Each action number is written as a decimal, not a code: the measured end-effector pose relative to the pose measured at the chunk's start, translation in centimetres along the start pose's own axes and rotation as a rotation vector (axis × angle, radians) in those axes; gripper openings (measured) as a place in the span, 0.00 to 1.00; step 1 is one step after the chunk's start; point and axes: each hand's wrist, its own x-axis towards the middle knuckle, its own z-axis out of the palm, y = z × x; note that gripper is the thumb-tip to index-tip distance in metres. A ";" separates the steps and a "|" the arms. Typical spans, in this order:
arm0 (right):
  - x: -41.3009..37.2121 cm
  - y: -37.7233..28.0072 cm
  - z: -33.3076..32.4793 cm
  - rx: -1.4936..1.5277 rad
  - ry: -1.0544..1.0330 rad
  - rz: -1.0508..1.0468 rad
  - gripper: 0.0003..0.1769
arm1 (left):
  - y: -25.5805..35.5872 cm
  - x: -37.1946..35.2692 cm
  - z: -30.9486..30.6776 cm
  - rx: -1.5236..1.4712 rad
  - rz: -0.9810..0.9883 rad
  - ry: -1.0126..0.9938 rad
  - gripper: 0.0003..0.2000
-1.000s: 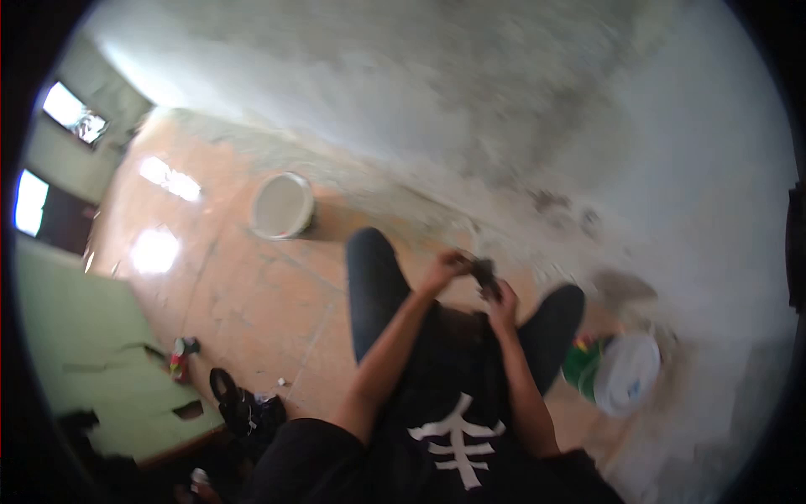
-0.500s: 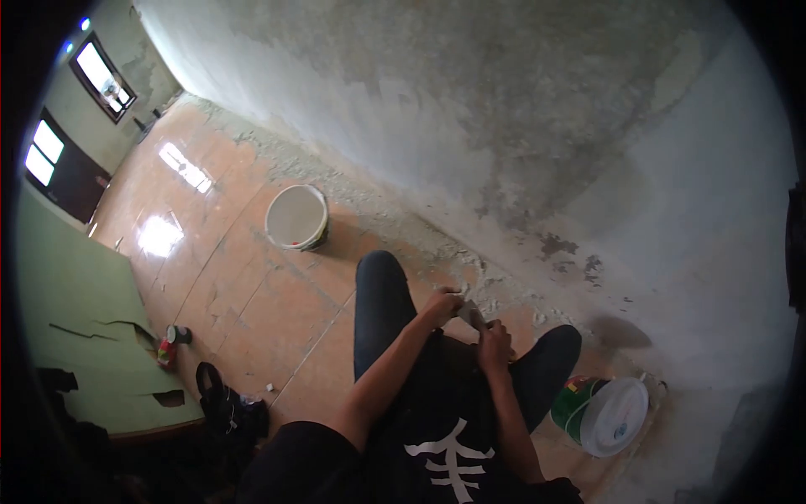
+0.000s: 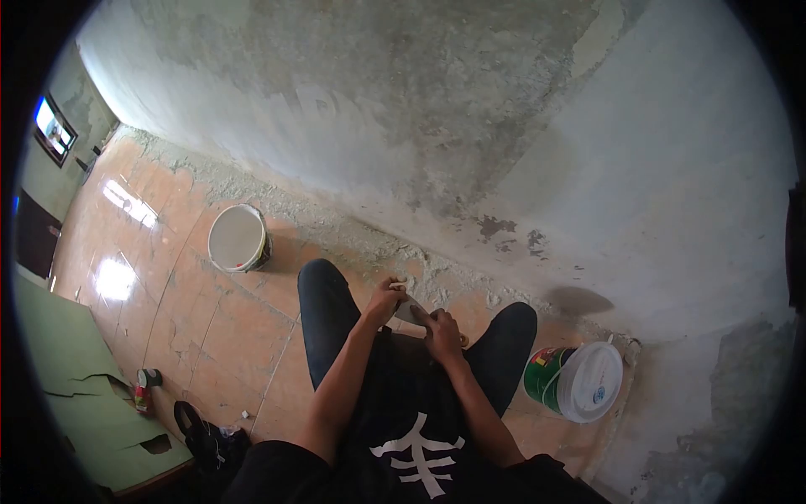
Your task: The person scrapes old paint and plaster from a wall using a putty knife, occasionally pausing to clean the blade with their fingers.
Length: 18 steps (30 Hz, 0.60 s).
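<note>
Between my raised knees, a putty knife shows its flat grey blade (image 3: 410,312) spanning the gap between my two hands. My right hand (image 3: 442,334) is closed on it, and a tan handle end pokes out past that hand's outer side. The fingers of my left hand (image 3: 385,302) are closed at the other side of the blade, with a small pale bit showing at the fingertips. My palms and most of the grip are hidden from above.
An open white bucket (image 3: 237,238) stands ahead to the left; a lidded green paint pail (image 3: 579,381) is by my right knee. Plaster debris (image 3: 431,277) lines the foot of the patchy wall (image 3: 403,134). A black bag (image 3: 206,438) and broken green panel (image 3: 92,391) lie left.
My head view has swung right, so the bucket, pail and hands sit farther left in it. Both hands stay together around the putty knife.
</note>
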 end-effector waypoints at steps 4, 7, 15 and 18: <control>0.0 -0.3 -0.3 0.042 0.011 -0.013 0.31 | 0.5 -0.3 0.1 0.063 -0.006 -0.002 0.20; 0.0 -0.4 -0.4 0.066 0.008 -0.012 0.29 | 0.2 0.2 -0.7 0.032 -0.030 -0.029 0.20; -0.1 -0.2 -0.5 0.079 0.045 -0.029 0.29 | -0.1 0.9 -1.9 -0.020 -0.161 -0.077 0.19; 0.0 -0.2 -0.7 0.091 0.037 -0.025 0.30 | 0.2 0.8 -1.8 -0.023 -0.192 -0.103 0.20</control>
